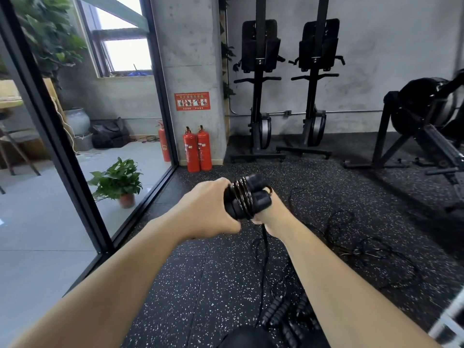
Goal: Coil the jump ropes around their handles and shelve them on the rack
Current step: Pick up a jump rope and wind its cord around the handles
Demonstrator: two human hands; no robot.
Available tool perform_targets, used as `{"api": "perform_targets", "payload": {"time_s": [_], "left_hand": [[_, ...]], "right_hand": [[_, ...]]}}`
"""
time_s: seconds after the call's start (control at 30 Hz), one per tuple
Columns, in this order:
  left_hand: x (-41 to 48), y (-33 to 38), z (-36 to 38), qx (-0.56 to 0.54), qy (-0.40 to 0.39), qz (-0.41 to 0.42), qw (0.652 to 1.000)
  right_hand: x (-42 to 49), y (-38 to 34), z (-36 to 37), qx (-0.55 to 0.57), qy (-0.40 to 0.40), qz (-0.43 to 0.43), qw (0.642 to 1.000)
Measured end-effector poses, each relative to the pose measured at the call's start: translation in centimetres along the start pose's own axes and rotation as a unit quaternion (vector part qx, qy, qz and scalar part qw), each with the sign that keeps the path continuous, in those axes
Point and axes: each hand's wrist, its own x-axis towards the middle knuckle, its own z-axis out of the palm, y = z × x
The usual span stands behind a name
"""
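Observation:
Both my hands hold a pair of black jump-rope handles (247,199) at chest height, with several turns of thin black rope wound round them. My left hand (208,207) grips the handles from the left. My right hand (272,209) grips them from below and the right, its fingers partly hidden behind the handles. A loose length of the rope (263,249) hangs from the bundle down to the floor. More black ropes (356,244) lie tangled on the speckled rubber floor to the right. Other ribbed black handles (278,312) lie low between my arms. No rack is in view.
A glass wall with a black frame (60,146) runs along the left. Two red fire extinguishers (197,149) stand by a concrete pillar. Two upright black machines (288,101) stand at the back wall, and another black machine (426,126) sits at the right. A white object (449,320) shows blurred at the bottom right.

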Motion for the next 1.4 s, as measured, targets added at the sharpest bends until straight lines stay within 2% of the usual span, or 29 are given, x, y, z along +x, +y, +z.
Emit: {"api": "perform_targets", "payload": {"time_s": [0.13,0.33,0.5,0.67,0.9,1.03,1.13,1.2,1.3,1.4], "left_hand": [[1.1,-0.7,1.0,-0.044,0.035,-0.082,0.995],[2.6,-3.4,1.8,-0.123,0.064,-0.175,0.975],[2.9,-5.2,2.4,-0.113,0.060,-0.230,0.965],[3.1,-5.3,2.7,-0.041,0.076,-0.238,0.967],[2.7,-2.2,2.2,0.098,0.081,-0.193,0.973],[2.0,-0.7,1.8,0.151,0.030,-0.102,0.983],[1.1,-0.2,1.6,0.219,-0.015,-0.016,0.975],[0.5,0.0,1.5,0.218,-0.028,0.036,0.975],[0.0,-0.1,1.3,0.209,-0.038,0.107,0.971],[-0.2,-0.5,1.4,0.211,-0.022,0.162,0.964]], "right_hand": [[-0.9,0.1,0.9,-0.091,-0.001,0.056,0.994],[-1.7,1.5,1.6,-0.214,-0.014,0.031,0.976],[-2.6,0.3,1.8,-0.335,-0.016,-0.034,0.941],[-3.3,-1.8,1.9,-0.408,-0.014,-0.074,0.910],[-4.4,-6.5,2.8,-0.519,0.024,-0.119,0.846],[-3.8,-8.6,2.8,-0.573,0.024,-0.181,0.799],[-2.5,-9.3,2.1,-0.606,-0.008,-0.222,0.764],[-1.5,-9.0,1.6,-0.617,-0.017,-0.255,0.745],[-0.6,-7.9,1.0,-0.597,-0.002,-0.276,0.753],[0.3,-6.7,0.2,-0.532,-0.004,-0.229,0.815]]}}
